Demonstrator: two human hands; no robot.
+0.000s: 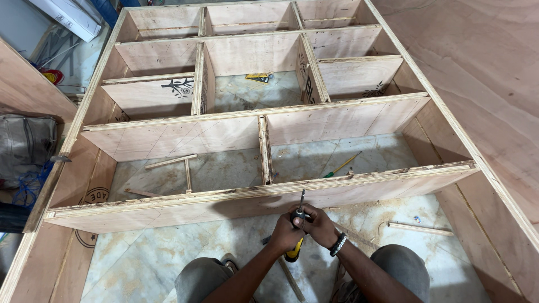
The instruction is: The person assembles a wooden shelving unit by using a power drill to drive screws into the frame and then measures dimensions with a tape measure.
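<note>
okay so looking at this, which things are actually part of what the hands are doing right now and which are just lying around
In use:
left hand and right hand, both gripping the yellow-handled screwdriver
plywood shelf frame, which its tip meets at the front edge

Lying about:
green-handled screwdriver on the floor inside a compartment
loose wood strips
wood strip at right
grey bag at left

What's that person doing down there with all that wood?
A person sits on the marble floor inside a big plywood shelf frame lying flat. Both hands, left and right, grip a yellow-handled screwdriver, its tip against the nearest wooden board. Another green and yellow screwdriver and loose wood strips lie in the compartments beyond.
</note>
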